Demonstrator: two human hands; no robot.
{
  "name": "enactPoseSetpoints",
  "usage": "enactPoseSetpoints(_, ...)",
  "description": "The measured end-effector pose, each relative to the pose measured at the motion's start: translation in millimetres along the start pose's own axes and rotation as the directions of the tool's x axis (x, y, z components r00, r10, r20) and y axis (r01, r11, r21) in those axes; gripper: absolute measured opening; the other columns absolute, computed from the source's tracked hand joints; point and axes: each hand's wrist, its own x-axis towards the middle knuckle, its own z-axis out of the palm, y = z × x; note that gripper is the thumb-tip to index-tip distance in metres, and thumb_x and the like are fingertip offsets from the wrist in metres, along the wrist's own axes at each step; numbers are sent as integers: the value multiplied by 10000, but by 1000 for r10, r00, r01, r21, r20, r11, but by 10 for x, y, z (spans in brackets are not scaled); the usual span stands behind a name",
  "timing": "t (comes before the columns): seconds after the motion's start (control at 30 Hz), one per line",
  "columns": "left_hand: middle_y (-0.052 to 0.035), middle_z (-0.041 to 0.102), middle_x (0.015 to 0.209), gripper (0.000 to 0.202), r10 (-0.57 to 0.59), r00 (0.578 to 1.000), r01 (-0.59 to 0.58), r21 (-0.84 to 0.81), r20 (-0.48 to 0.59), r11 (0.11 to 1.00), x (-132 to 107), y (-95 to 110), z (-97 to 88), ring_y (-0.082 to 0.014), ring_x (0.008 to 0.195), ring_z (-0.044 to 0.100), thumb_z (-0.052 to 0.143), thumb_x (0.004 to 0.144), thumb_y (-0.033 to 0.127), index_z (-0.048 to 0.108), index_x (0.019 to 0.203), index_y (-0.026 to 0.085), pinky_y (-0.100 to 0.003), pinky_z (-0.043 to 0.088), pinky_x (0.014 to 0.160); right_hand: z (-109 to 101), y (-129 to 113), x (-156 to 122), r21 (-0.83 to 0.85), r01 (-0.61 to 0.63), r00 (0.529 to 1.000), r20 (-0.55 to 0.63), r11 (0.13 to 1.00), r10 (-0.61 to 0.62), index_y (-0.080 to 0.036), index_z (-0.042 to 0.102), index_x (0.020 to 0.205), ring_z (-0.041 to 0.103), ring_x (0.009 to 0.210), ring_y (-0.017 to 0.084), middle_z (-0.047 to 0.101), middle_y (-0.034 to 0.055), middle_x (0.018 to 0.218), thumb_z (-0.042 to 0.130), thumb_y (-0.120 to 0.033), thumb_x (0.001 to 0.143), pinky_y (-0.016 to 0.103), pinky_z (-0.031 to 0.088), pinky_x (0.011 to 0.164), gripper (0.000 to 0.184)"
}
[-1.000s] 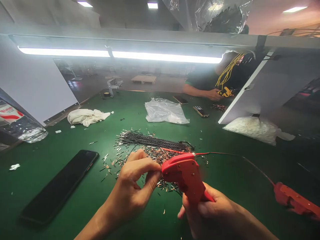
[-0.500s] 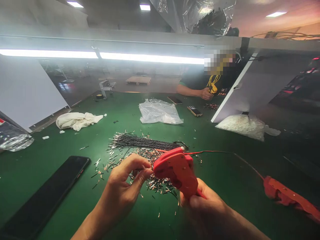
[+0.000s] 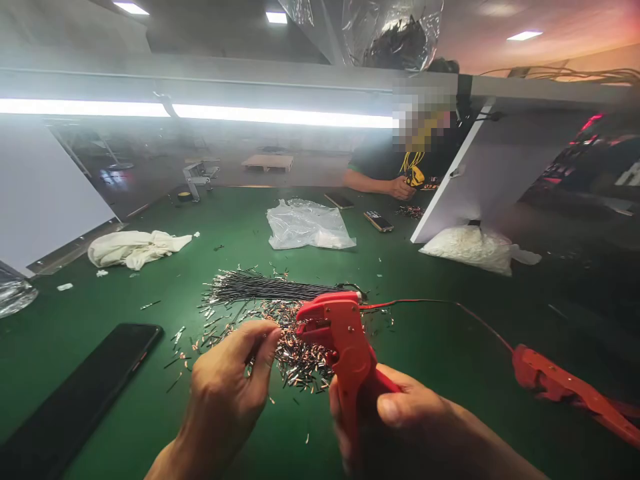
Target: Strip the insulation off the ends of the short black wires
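My right hand is wrapped round the handles of a red wire stripper, which stands upright with its jaws pointing left and a gap between them. Just left of those jaws, my left hand has thumb and forefinger pinched on a thin wire, mostly hidden by the fingers. Behind the stripper lies a bundle of black wires with bright ends toward the left. Under and around the jaws spreads a heap of wire scraps, black bits mixed with coppery ones.
A second red stripper lies at right, a red cord running toward it. A black phone lies at left. Farther back are a white cloth, a clear plastic bag and a filled bag. A co-worker's hand holds a yellow tool.
My left hand has drawn back left from the stripper's jaws. The stripper has turned more upright, and its jaws now show a gap. The whole view has shifted slightly.
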Motion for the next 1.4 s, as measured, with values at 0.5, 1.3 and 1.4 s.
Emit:
enactPoseSetpoints(0.5,20,487,588,231,310,933,-319,21,181,947,-174,184,255,-117,556,408,499,857,4,552,707,173,-243,317,505,10,-203,-11,-809,208,754,-226,550,-617,-221,562,1066,535,883,204,558,41,945,585,-295,868,367,441,818,213)
enactPoseSetpoints(1.3,50,515,564,158,399,910,-407,64,112,911,-249,169,282,-118,540,415,589,827,21,561,890,163,-276,341,598,36,-209,-38,-990,139,683,73,32,-727,-297,702,970,538,1066,193,411,42,1319,578,-212,946,414,479,942,152)
enactPoseSetpoints(1.4,52,501,558,144,397,910,-408,79,123,910,-268,159,305,-118,551,418,589,837,28,567,869,167,-292,375,663,37,-176,-16,-990,135,708,63,47,-703,-263,711,920,550,1087,211,442,60,1274,606,-229,932,430,486,952,111)
